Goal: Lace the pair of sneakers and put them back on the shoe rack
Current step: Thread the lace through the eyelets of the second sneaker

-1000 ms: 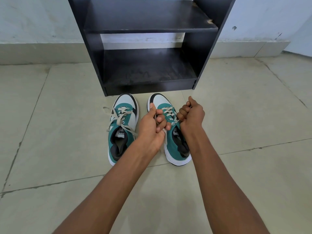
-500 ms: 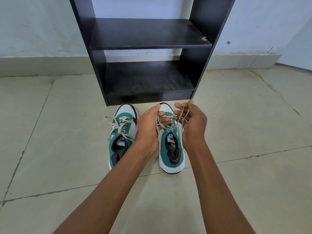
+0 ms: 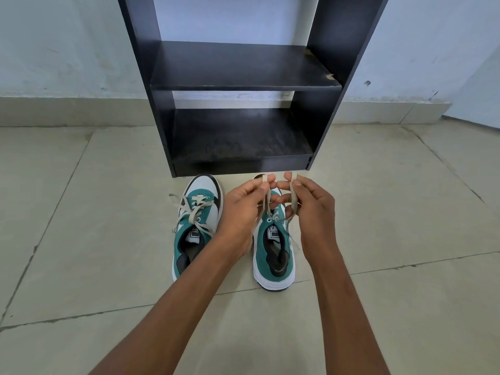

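Two teal, white and black sneakers stand side by side on the floor, toes toward the black shoe rack (image 3: 244,85). The left sneaker (image 3: 195,226) has its beige lace loosely tied and splayed. Above the right sneaker (image 3: 273,253) both hands hold the ends of its beige lace (image 3: 267,198). My left hand (image 3: 243,209) pinches one strand between thumb and fingers. My right hand (image 3: 311,209) pinches the other strand, held up as a loop. My hands hide the toe of the right sneaker.
The rack has two dark shelves with nothing on them, the lower one (image 3: 238,142) dusty. It stands against a pale wall (image 3: 67,50) with a tiled skirting. Beige floor tiles (image 3: 392,212) spread out on both sides of the sneakers.
Both hands have risen from the right sneaker's tongue, pulling the lace ends up and apart. The head view has tilted up, showing more of the rack.
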